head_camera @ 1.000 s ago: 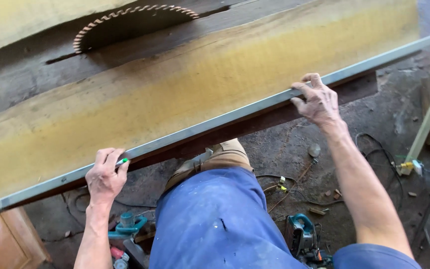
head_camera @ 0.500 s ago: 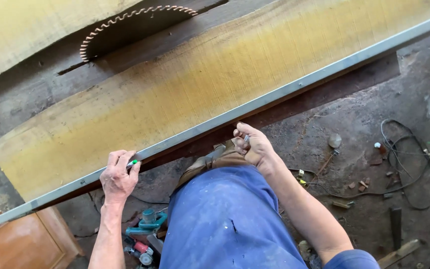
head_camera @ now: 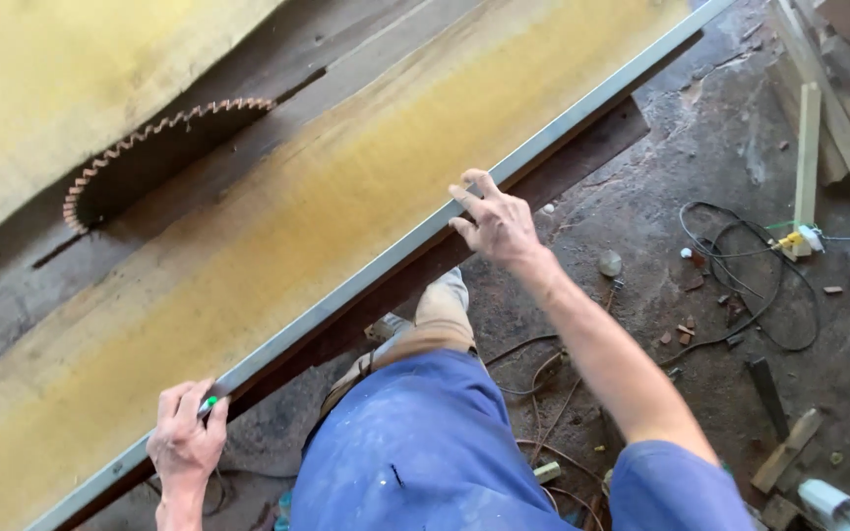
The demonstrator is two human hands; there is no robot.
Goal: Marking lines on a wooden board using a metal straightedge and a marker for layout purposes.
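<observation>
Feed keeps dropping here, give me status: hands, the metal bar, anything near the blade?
Left hand gripping metal bar near its end, green marker tucked in. Right hand resting on bar mid-length. Saw blade exposed beyond the board, nothing touching it.

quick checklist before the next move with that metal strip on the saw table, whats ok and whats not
1. Left hand on the metal strip: ok, fingers closed on its near end, with a small green object held against it.
2. Right hand on the strip: ok, fingertips resting on its edge further along.
3. Hands away from the circular saw blade: ok, the yellow board lies between them and it.
4. Blade stopped: ok by the look of it, separate teeth show sharply.
5. Strip flush along the board edge: cannot tell.
6. Footing: not ok, cables and wood offcuts litter the floor.
</observation>
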